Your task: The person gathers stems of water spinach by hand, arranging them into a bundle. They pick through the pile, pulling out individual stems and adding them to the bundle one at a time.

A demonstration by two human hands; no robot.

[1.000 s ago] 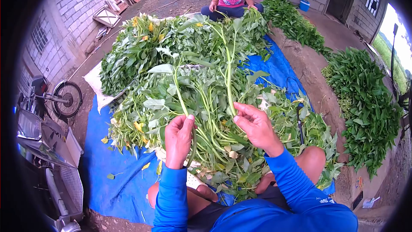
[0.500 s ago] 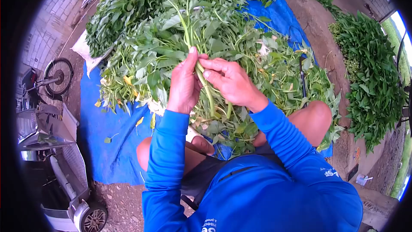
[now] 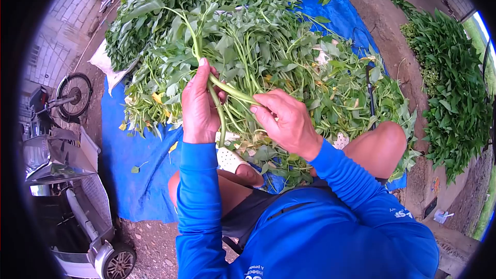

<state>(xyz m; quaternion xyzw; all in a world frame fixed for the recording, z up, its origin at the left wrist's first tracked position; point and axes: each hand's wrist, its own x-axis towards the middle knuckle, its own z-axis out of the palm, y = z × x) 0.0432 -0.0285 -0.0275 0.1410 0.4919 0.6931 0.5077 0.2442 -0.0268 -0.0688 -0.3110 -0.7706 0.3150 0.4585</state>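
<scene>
My left hand (image 3: 201, 106) is closed around leafy green stems, likely water spinach, with its thumb pressed along them and the leaves pointing away from me. One thick stem (image 3: 233, 91) runs across to my right hand (image 3: 289, 122), which pinches its cut end between thumb and fingers. A second stem (image 3: 222, 119) hangs down below my left hand. Beneath both hands lies a wide heap of leafy stems (image 3: 279, 49), some with yellowed leaves.
The heap rests on a blue tarp (image 3: 139, 175). At the left stand a motorbike wheel (image 3: 74, 95) and a silver vehicle body (image 3: 88, 217). More piled greens (image 3: 449, 93) lie at the right. A black rod-like handle (image 3: 370, 93) sticks up near my knee. A white clog (image 3: 227, 159) is on my foot.
My hands have moved apart: the left went left, the right went right and down. The thick stem is now bent sideways between them, away from the second stem.
</scene>
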